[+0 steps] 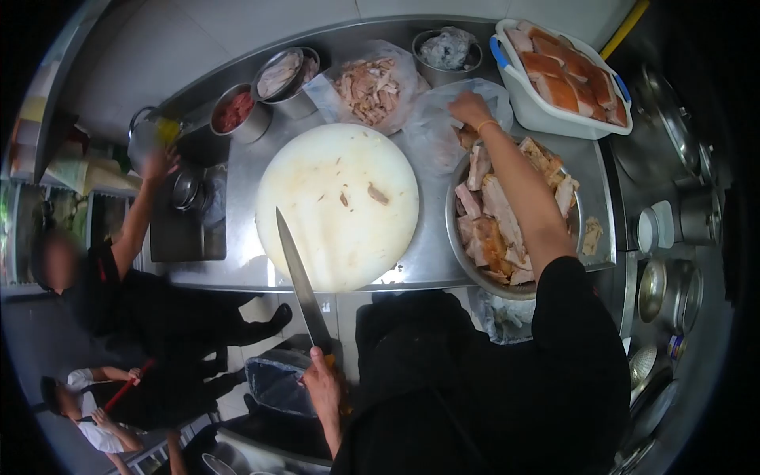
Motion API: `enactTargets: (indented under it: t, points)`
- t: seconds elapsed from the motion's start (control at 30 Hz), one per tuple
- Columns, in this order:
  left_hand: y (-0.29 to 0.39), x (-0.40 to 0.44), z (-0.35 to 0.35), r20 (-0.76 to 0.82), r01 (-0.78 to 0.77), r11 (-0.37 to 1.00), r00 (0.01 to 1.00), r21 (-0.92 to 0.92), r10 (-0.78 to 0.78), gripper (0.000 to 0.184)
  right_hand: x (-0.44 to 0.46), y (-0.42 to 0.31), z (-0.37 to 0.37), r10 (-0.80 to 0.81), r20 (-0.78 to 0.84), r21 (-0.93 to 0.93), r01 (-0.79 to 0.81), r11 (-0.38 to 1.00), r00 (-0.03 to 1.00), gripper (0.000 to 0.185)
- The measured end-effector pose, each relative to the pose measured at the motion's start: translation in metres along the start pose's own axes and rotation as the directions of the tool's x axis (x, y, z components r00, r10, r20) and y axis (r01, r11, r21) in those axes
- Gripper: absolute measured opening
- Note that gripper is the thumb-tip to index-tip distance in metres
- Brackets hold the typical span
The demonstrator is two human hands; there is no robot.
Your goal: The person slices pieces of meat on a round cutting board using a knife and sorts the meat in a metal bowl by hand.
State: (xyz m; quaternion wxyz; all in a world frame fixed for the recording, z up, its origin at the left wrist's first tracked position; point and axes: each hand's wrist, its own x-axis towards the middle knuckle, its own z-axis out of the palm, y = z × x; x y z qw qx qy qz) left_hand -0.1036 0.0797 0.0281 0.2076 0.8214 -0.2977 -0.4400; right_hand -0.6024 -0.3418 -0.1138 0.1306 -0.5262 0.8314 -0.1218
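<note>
My left hand (pixel 322 388) is closed round the handle of a long knife (pixel 301 277), whose blade points up over the near edge of a round white cutting board (pixel 336 229). A few small scraps lie on the board. My right hand (pixel 469 111) is over a clear plastic bag (pixel 427 131), its fingers bent down and closed; what they grip is hidden. Brown meat pieces show just below that hand. Under my right forearm stands a large metal bowl (pixel 454 237) full of cut roasted meat (pixel 500 207).
Behind the board are a bag of chopped meat (pixel 368 87), metal pots (pixel 252 123) and a pot with plastic (pixel 449 49). A white tub (pixel 546 119) of meat slabs stands back right. Left are a sink (pixel 188 237) and a co-worker's hand (pixel 161 162); another person stands lower left.
</note>
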Motion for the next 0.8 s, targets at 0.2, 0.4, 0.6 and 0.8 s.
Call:
enactTargets:
  t: [0.2, 0.4, 0.6, 0.8]
  points:
    - [0.018, -0.001, 0.008, -0.012, -0.033, 0.999, 0.999, 0.014, 0.033, 0.075, -0.170, -0.121, -0.011, -0.635, -0.066, 0.471, 0.585, 0.660, 0.770, 0.035]
    - [0.019, 0.009, 0.009, 0.018, -0.153, 0.983, 0.988, 0.098, 0.152, 0.076, -0.227, -0.163, 0.053, -0.724, 0.005, 0.397, 0.663, 0.634, 0.690, 0.015]
    - [-0.002, 0.008, 0.008, 0.019, -0.023, 0.999, 1.000, -0.027, 0.024, 0.077, -0.146, -0.108, -0.042, -0.385, -0.505, 0.337, 0.587, 0.736, 0.772, 0.020]
    - [0.006, 0.011, 0.015, 0.011, -0.101, 0.989, 0.995, 0.105, 0.100, 0.083, -0.057, -0.020, 0.000, -0.022, -0.153, 0.112, 0.040, 0.993, 0.988, 0.042]
